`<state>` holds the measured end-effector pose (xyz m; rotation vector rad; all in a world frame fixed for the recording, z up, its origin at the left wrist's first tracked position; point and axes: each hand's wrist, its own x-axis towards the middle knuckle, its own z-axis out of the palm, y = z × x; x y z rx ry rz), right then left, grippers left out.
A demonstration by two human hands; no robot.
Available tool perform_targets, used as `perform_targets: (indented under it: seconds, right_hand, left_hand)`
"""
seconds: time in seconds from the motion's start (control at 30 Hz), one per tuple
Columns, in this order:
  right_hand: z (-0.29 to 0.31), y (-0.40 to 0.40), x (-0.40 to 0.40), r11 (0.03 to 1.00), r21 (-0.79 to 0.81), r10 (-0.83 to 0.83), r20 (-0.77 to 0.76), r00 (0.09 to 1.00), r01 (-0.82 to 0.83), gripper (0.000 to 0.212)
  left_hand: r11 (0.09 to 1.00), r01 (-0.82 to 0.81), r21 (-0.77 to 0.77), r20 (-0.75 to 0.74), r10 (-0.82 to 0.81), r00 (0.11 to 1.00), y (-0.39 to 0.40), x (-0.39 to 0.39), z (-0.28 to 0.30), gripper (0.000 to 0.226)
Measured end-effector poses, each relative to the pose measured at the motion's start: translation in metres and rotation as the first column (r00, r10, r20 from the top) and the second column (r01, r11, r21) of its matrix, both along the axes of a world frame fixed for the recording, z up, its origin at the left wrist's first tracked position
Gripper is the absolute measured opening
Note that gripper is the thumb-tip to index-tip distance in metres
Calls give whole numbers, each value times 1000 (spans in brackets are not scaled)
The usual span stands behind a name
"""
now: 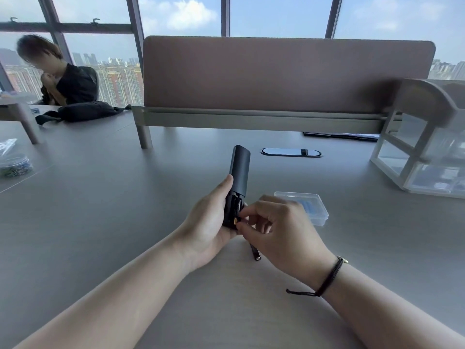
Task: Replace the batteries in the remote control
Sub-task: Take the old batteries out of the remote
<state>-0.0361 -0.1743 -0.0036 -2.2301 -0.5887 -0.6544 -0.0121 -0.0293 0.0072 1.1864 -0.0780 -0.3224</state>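
Left hand holds the slim black plastic remote control upright above the near-middle of the grey matte counter, its grip wrapped round the lower body, thumb along the left side. Right hand meets the remote's lower end; its grip is pinched, fingertips pressed at the open battery compartment, where a yellowish contact shows. What the pinch holds cannot be told. A dark cylindrical battery lies on the counter just under the right hand. A clear plastic lidded box sits to the right. Beyond it: brown divider panel, large windows. Remote's upper cover is smooth, rounded, unmarked.
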Motion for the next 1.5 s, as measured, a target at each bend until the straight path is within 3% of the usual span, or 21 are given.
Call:
perform_targets:
  seconds: [0.33, 0.6, 1.5]
  right_hand:
    - [-2, -1, 2, 999, -2, 34, 39, 999, -34, 10]
    - [-1, 0, -1, 997, 14, 74, 74, 995, -75, 3]
    - [1, 1, -4, 988, 75, 133, 75, 988, -138, 11]
  left_hand:
    - [985, -78, -156, -146, 55, 988, 0, -2, 3, 57]
    - [973, -86, -212, -219, 39, 975, 1, -8, 13, 41]
    - [978, 58, -199, -134, -86, 987, 4, -16, 18, 43]
